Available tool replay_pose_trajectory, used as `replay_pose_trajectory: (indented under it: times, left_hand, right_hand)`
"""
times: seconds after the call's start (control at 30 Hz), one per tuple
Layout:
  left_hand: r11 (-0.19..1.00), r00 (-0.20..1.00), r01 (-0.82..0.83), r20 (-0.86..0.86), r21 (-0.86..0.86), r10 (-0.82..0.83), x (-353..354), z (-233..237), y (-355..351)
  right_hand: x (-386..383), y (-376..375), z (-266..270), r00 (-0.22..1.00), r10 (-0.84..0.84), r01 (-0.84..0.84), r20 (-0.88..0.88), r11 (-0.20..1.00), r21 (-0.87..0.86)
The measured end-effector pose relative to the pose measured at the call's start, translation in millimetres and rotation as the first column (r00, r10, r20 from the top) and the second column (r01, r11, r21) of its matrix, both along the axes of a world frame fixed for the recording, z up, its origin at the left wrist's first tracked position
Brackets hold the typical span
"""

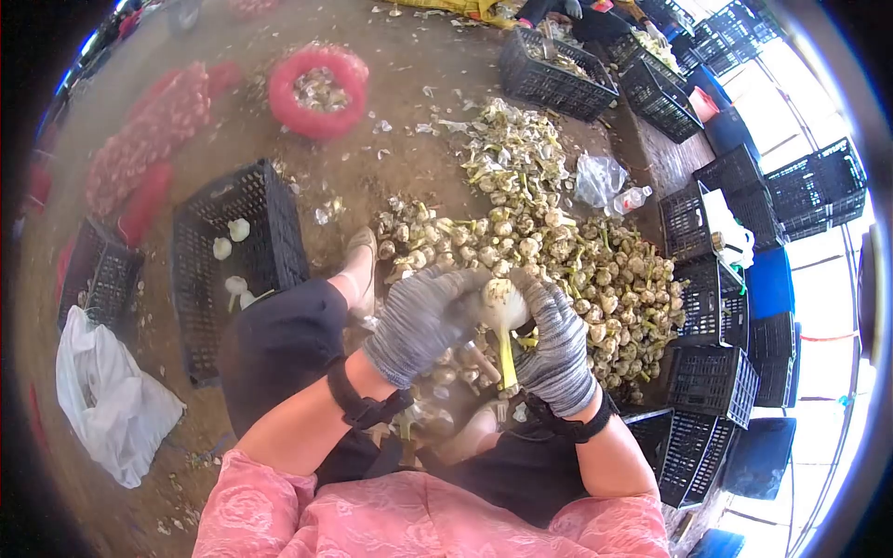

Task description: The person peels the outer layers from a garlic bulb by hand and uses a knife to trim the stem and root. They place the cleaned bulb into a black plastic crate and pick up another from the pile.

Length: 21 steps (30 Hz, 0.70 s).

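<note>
A white garlic bulb point(502, 302) with a long pale green stem hanging down is held between my two gloved hands, above my lap. My left hand point(428, 321), in a grey knit glove, is closed against the bulb's left side, its fingers smeared by motion. On the right side, the fingers of my right hand point(556, 349), in a striped grey glove, curl round the bulb. A small dark piece point(525, 327) shows by the right thumb; I cannot tell what it is. Just beyond my hands lies a large heap of garlic bulbs point(614, 288), many with stems.
At left stands a black crate point(279, 223) with several white bulbs inside. A white plastic bag point(112, 400) lies nearer me. Ahead is a pink mesh sack point(349, 70) with garlic. Black crates point(712, 381) line the right side, near a plastic bottle point(633, 199). Another person's gloved hand point(573, 8) shows far ahead.
</note>
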<state>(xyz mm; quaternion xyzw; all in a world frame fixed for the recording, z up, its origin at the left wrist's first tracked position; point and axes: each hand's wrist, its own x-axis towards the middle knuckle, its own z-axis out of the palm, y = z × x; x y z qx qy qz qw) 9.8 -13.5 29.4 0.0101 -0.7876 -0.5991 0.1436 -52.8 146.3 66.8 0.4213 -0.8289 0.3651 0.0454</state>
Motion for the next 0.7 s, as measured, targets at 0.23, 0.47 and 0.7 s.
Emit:
replay_pose_trajectory:
  times: [0.23,0.47,0.7]
  left_hand:
    - [0.999,0.998,0.021,-0.052,-0.034,-0.023,1,7,1]
    - [0.960,0.998,0.060,-0.042,0.273,-0.050,-3,-10,-1]
    - [0.945,0.990,-0.063,-0.139,-0.320,0.019,-4,-5,-1]
  right_hand:
    - [-2,5,4,0.997,0.058,-0.049,-0.052,0.986,0.162]
    - [-4,10,-2,0.995,0.088,-0.092,0.040,0.988,0.122]
    - [-4,10,-6,0.991,0.092,-0.102,0.092,0.988,0.114]
